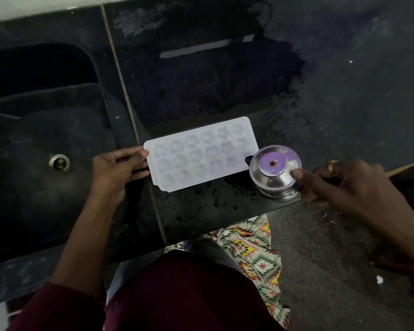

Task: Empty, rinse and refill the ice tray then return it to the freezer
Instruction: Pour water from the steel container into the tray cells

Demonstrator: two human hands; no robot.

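Note:
A white plastic ice tray (201, 154) with several shaped cavities lies flat on the black counter (201, 211), close to its front edge. My left hand (117, 168) grips the tray's left end, thumb on top. My right hand (339, 182) holds a small steel jug (274, 173) with a purple lid by its handle. The jug's spout sits over the tray's right end. Whether water lies in the cavities is unclear.
A dark sink (46, 139) with a metal drain (59, 162) is at the left, next to the tray. Water drops dot the counter in front of the tray. A patterned cloth (251, 249) lies on the floor below the counter edge.

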